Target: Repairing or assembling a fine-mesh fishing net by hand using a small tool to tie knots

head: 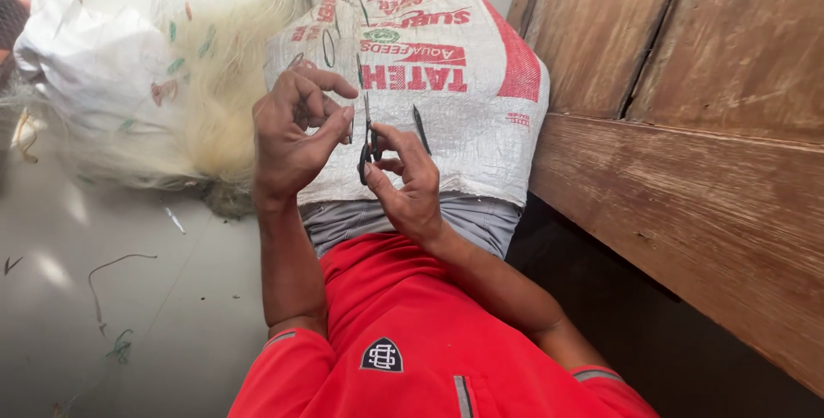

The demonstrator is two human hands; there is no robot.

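Observation:
My left hand (296,130) is raised over my lap, thumb and forefinger pinched together on a very thin line that I can barely see. My right hand (405,179) sits just to its right and holds a small pair of dark scissors (367,145), blades pointing up between the two hands. Under both hands a white woven sack with red and green print (446,66) is spread over my knees. A heap of pale, fine fishing net (210,83) lies to the left of the sack on the floor.
A wooden bench or panel (687,126) runs along the right side. A white plastic bag (86,57) lies at the upper left. Bits of cut cord (107,298) are scattered on the smooth grey floor (172,298).

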